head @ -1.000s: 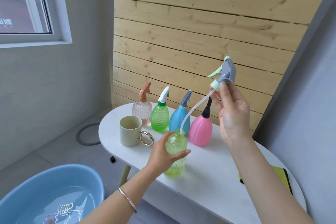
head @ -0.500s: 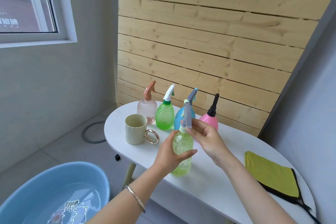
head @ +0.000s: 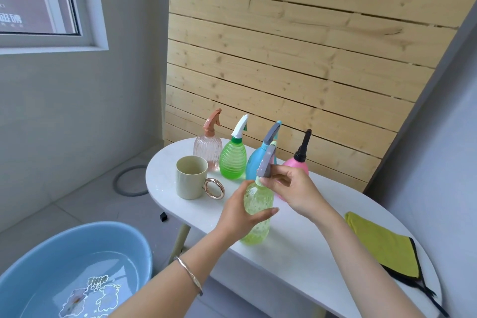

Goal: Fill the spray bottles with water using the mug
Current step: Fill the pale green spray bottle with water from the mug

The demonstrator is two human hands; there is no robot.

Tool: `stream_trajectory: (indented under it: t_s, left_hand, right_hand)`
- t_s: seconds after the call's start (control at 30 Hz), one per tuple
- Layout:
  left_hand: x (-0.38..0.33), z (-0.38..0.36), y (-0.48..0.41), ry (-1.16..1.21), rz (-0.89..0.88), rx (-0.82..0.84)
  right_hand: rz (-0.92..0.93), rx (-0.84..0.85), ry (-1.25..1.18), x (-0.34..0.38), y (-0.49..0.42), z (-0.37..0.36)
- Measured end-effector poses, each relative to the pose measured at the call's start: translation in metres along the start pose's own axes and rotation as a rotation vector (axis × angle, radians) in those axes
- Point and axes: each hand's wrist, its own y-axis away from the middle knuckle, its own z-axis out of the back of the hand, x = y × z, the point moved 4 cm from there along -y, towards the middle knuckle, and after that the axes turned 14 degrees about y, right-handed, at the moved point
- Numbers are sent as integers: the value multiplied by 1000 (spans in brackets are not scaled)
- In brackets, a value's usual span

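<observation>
In the head view, you are standing the dimpled yellow-green plastic spray bottle upright on the white oval table, near its front edge. Your left hand is wrapping round the bottle's body, thumb lying across the front. Your right hand is pinching the collar of the grey trigger spray head, which is sitting on the bottle's neck. Whether you are tightening or loosening it cannot be told. The beige ceramic mug with a gold ring handle is standing just beside your left hand and is looking empty. The round blue plastic basin is holding water on the floor below. Behind you are keeping a row: a clear pink ribbed bottle, a green ribbed bottle, a blue bottle and a pink bottle with a black nozzle, all capped. Their water levels are not showing clearly, so the filling is probably lying mostly ahead.
</observation>
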Motion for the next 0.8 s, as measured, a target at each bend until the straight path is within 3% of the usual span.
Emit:
stream_trajectory:
  t_s: [0.23, 0.3, 0.47, 0.6, 0.8]
  left_hand:
    - [-2, -1, 1, -18, 16, 7]
    - [-2, 0, 1, -28, 31, 18]
    - [-6, 0, 1, -20, 41, 56]
    - [-5, -3, 0, -2, 31, 54]
    - [-1, -5, -1, 45, -2, 61]
  right_hand:
    - [-28, -120, 31, -3, 3, 0]
    - [-38, -159, -56, -5, 6, -3]
    - [-54, -64, -260, -9, 9, -5]
    - [-52, -87, -195, -6, 8, -5]
    - [-117, -474, 115, -1, 18, -11]
